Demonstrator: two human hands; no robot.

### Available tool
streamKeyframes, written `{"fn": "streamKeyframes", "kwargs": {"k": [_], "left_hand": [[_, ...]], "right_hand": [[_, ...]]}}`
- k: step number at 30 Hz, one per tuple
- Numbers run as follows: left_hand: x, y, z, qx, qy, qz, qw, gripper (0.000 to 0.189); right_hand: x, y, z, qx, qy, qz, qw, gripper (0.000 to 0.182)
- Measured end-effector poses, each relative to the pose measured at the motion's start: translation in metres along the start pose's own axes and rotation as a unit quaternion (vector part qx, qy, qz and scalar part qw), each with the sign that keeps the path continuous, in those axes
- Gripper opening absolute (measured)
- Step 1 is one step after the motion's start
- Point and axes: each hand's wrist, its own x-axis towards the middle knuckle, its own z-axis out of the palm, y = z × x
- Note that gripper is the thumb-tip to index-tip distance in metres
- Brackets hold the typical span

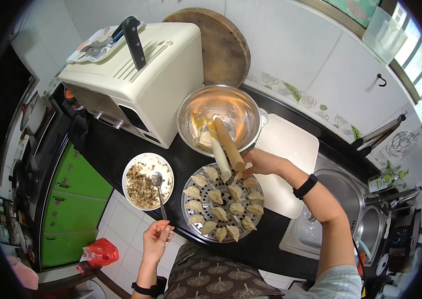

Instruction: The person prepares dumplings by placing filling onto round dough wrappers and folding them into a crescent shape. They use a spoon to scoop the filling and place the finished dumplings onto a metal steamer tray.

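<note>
My right hand [259, 163] reaches over the far right edge of a round perforated metal steamer tray [225, 202]; its fingertips are at a dumpling there, partly hidden by the rolling pin, so its grip is unclear. Several dumplings [219, 214] stand on the tray. Behind it, a metal mixing bowl [183, 131] holds dough [206, 139], a wooden rolling pin [229, 144] and a pale cylindrical object [220, 159], both leaning over the rim. My left hand [158, 233], fingers loosely curled and apart, holds nothing, just below the handle of a spoon [157, 179] in a white bowl [125, 175] of chopped filling.
A cream countertop oven [170, 63] stands at the back left, with a round wooden board [226, 48] behind it. Right of the tray lies a white cutting board [289, 142], beside a steel sink [334, 187]. The black counter's [110, 149] front edge runs close to my apron.
</note>
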Motion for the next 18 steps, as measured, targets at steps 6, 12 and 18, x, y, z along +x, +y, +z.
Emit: {"fn": "streamKeyframes", "kwargs": {"k": [6,12,18], "left_hand": [[-0.005,0.001,0.005,0.009,0.008,-0.022,1.0,0.015],[-0.003,0.0,0.008,0.023,0.0,-0.022,0.999,0.015],[-0.001,-0.002,0.012,0.029,-0.019,-0.015,0.999,0.015]], "right_hand": [[-0.001,-0.008,-0.007,0.011,-0.045,0.063,0.997,0.033],[-0.013,-0.008,-0.013,0.063,0.0,0.089,0.994,0.038],[-0.007,0.007,0.004,0.023,0.011,-0.019,0.999,0.028]]}}
